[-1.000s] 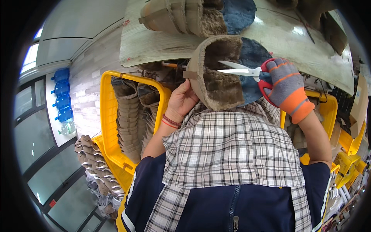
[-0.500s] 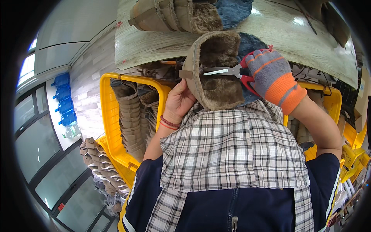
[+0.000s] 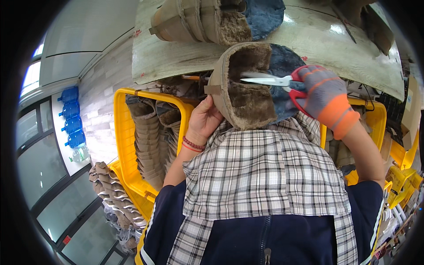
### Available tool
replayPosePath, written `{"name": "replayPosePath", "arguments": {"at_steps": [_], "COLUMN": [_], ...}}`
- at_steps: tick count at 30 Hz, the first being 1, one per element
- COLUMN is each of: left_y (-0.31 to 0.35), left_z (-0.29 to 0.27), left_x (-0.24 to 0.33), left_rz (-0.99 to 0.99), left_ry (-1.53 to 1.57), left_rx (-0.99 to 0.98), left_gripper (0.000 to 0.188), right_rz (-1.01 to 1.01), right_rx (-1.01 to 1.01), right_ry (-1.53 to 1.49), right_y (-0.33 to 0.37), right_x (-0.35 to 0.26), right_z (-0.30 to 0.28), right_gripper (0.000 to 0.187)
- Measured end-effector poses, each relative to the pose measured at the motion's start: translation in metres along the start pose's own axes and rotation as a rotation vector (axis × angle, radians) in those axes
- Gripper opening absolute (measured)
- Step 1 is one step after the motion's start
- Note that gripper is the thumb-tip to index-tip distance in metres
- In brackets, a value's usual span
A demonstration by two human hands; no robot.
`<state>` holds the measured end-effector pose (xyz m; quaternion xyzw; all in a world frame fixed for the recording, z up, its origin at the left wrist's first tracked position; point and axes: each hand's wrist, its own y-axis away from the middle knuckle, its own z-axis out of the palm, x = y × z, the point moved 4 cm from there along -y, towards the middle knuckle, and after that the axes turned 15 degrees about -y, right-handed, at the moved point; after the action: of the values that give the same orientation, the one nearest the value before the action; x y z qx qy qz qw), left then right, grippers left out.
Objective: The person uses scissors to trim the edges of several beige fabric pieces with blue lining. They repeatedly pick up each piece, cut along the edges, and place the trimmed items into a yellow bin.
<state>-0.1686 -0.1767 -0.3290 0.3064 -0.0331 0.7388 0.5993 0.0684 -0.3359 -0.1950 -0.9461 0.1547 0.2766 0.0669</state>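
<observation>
My bare left hand (image 3: 205,118) grips the left outer edge of a fleece-lined boot upper (image 3: 249,108), brown outside with a dark blue section on its right. The thumb shows; most of the fingers are hidden beneath. In a grey and orange knit glove, my right hand (image 3: 326,98) holds red-handled scissors (image 3: 282,81) by the loops. The blades point left over the upper's open mouth and look slightly parted, partly smeared by motion. I cannot tell whether they touch the fleece. The upper rests close against my plaid apron (image 3: 251,172).
Another brown, blue-backed upper (image 3: 190,20) lies on the pale table (image 3: 176,59) ahead. A yellow crate (image 3: 121,128) with stacked uppers stands left, a second yellow crate (image 3: 379,123) right. More brown pieces (image 3: 112,185) are piled at lower left. Blue water jugs (image 3: 73,123) line the far left.
The scissors and my right hand have shifted right and slightly down, and the blades have parted a little. My left hand keeps its hold on the upper.
</observation>
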Motion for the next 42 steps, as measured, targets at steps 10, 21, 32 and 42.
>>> {"name": "replayPosePath", "arguments": {"at_steps": [10, 21, 32, 42], "left_y": [-0.035, -0.116, -0.157, -0.12], "left_z": [0.11, 0.014, 0.003, 0.002], "left_x": [0.025, 0.219, 0.198, 0.218], "left_rz": [0.175, 0.474, 0.384, 0.539], "left_ry": [-0.82, -0.627, -0.634, -0.687], "left_rx": [-0.119, 0.177, 0.156, 0.345], "left_gripper": [0.03, 0.04, 0.038, 0.03], "right_rz": [0.256, -0.014, -0.081, -0.155], "right_rx": [0.439, 0.712, 0.472, 0.942], "right_ry": [-1.367, -1.087, -1.888, -1.206], "right_y": [-0.006, -0.159, -0.237, -0.131], "right_x": [-0.036, 0.013, 0.071, 0.107], "right_z": [-0.004, 0.018, 0.079, -0.029], "right_gripper": [0.033, 0.026, 0.008, 0.014]}}
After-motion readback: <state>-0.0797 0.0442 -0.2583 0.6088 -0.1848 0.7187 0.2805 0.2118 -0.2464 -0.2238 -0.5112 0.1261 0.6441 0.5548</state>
